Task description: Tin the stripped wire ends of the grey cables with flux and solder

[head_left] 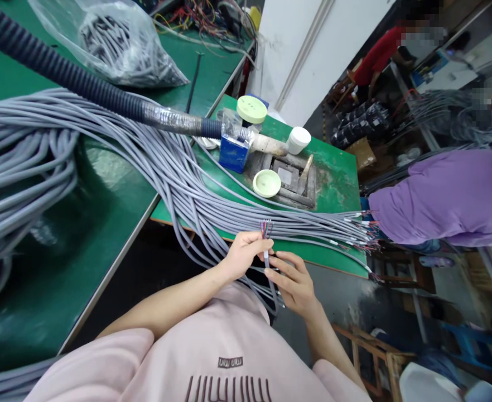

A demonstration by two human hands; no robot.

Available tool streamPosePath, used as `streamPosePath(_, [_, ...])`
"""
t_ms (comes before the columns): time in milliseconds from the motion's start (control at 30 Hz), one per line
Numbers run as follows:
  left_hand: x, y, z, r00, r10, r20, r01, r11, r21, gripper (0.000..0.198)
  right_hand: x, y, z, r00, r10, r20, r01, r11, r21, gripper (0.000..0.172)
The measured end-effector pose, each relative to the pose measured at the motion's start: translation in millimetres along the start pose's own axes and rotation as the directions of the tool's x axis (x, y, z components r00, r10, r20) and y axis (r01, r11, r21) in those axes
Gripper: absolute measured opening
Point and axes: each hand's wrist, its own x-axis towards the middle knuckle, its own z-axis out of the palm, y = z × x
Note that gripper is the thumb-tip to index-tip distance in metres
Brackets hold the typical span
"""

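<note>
My left hand (pixel 248 252) is closed around the end of a grey cable (pixel 266 260), thumb and fingers pinching it just below the bared wires. Thin coloured wires (pixel 265 228), red, blue and dark, fan upward from that end. Beside it is my right hand (pixel 294 283), fingers apart and slightly bent, their tips at the cable just under the left hand; its thumb is hidden. Below the hands the cable curves down in front of my shirt. A thick bundle of grey cables (pixel 229 209) lies across the green table just beyond, stripped ends at the right.
A blue box (pixel 233 154) and a corrugated hose (pixel 104 95) sit behind the bundle. Near them are a pale green bowl (pixel 266 183), a white jar (pixel 299 139) and a brush (pixel 305 175). A plastic bag (pixel 116 47) stands far left. A person in purple (pixel 442 195) is at right.
</note>
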Motion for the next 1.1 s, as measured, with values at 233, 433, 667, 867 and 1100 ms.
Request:
streamPosePath(233, [-7.9,1.1,7.6,0.985,0.158,0.066,-0.168,0.967,0.191,0.043,6.7,-14.4,3.9,0.907,0.421,-0.021,-0.404,0.883,0.239,0.015])
streamPosePath(433, [-0.8,-0.3,2.7,0.994,0.042,0.102,-0.057,0.988,0.141,0.035,13.9,-24.0,15.6,0.773,0.633,0.036,-0.621,0.743,0.249,0.029])
streamPosePath(667, [5.2,2.2,-5.6,0.996,0.08,0.032,-0.08,0.997,0.011,0.031,12.2,-23.5,16.0,0.711,0.701,0.059,-0.681,0.665,0.305,0.027])
streamPosePath(867, [2.4,13.4,3.1,1.0,0.011,-0.029,-0.011,1.0,0.021,0.034,10.4,-24.5,19.0,0.707,0.701,0.092,-0.684,0.644,0.343,0.028])
streamPosePath(1100, [4.0,8.7,2.4,0.999,-0.02,-0.041,0.02,1.0,0.01,0.036,7.0,-24.6,19.6,0.713,0.693,0.101,-0.673,0.637,0.376,0.027])
